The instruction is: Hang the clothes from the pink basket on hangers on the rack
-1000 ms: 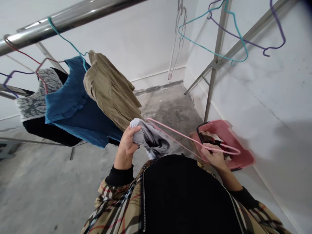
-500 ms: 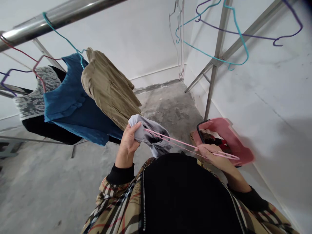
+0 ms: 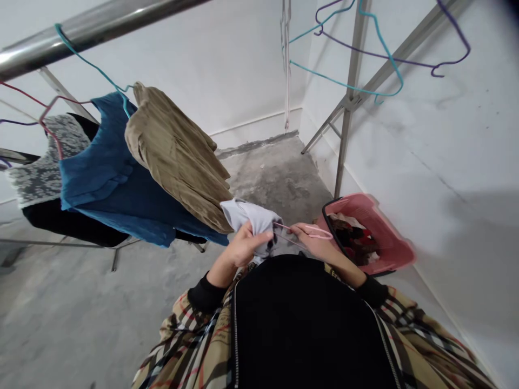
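Note:
Bunched in front of my chest is a light grey garment (image 3: pixel 255 215); its exact kind I cannot make out. My left hand (image 3: pixel 242 247) is closed on its near side, thumb on top. A pink hanger (image 3: pixel 318 232) is gripped in my right hand (image 3: pixel 311 242), just right of the cloth. One end of the hanger lies inside the garment and is hidden by the fabric. Beyond my left hand, the lower edge of an olive-brown garment (image 3: pixel 174 151) hangs close to the grey cloth.
A metal rail (image 3: pixel 93 32) at upper left carries a blue top (image 3: pixel 109 173) and a lace-and-black garment (image 3: pixel 52 162). Turquoise (image 3: pixel 344 85) and purple hangers (image 3: pixel 377 54) hang at upper right, by a metal stand (image 3: pixel 344 129). A pink basket (image 3: pixel 389 243) holding clothes stands right.
My right hand has moved left with the hanger, pushing more of it into the grey garment. My left hand has shifted right along the cloth, and the two hands are closer together.

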Motion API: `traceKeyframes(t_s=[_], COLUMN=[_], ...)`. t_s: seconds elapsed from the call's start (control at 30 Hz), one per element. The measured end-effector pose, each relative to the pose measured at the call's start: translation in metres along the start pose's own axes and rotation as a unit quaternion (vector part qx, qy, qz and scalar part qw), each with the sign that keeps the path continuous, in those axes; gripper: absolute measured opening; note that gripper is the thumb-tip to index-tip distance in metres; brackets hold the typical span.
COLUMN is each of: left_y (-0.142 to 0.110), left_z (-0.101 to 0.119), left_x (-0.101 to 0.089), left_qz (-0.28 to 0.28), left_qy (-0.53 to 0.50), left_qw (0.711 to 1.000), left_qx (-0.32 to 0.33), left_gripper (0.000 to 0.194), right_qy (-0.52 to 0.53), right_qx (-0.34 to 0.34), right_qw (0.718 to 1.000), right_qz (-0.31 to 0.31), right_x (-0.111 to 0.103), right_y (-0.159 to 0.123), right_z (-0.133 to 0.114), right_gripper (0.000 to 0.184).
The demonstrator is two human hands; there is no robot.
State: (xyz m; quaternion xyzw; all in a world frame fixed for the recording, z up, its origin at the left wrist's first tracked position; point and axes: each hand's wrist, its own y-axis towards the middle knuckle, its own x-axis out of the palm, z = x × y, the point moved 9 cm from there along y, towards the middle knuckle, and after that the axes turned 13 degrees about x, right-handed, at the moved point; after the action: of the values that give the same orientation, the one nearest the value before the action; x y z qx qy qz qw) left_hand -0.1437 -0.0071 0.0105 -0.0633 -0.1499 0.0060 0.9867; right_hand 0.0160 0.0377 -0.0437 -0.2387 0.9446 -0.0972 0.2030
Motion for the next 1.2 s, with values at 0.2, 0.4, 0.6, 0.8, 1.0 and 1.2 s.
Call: traceKeyframes(t_s=[0.2, 0.4, 0.6, 0.8, 1.0, 1.2], left_y=[0.001, -0.006, -0.003, -0.002, -0.017, -0.027], left_z=[0.031, 0.103, 0.132, 0.121, 0.147, 0.164], left_x=[0.009, -0.010, 0.013, 0.021, 0.007, -0.001], left_qz=[-0.166, -0.059, -0.078, -0.134, -0.025, 0.030], left_qy=[0.403, 0.611, 0.709, 0.746, 0.744, 0.685], left_qw=[0.891, 0.724, 0.594, 0.533, 0.534, 0.597], left_qx=[0.127, 0.314, 0.372, 0.375, 0.400, 0.416], left_gripper=[0.014, 0.039, 0.023, 0.027, 0.028, 0.025], right_qy=[0.207, 0.177, 0.061, 0.088, 0.170, 0.197], right_qx=[0.008, -0.022, -0.112, -0.137, -0.053, 0.130], right_qw=[0.978, 0.984, 0.992, 0.985, 0.908, 0.954], right_qz=[-0.019, -0.005, 0.011, 0.050, 0.379, 0.186], right_x=[0.002, -0.009, -0.029, -0.052, -0.102, -0.030], right_y=[0.016, 0.019, 0.020, 0.019, -0.003, 0.028], right_z=[0.009, -0.002, -0.045, -0.056, 0.030, 0.093], right_gripper=[0.045, 0.046, 0.042, 0.030, 0.025, 0.037])
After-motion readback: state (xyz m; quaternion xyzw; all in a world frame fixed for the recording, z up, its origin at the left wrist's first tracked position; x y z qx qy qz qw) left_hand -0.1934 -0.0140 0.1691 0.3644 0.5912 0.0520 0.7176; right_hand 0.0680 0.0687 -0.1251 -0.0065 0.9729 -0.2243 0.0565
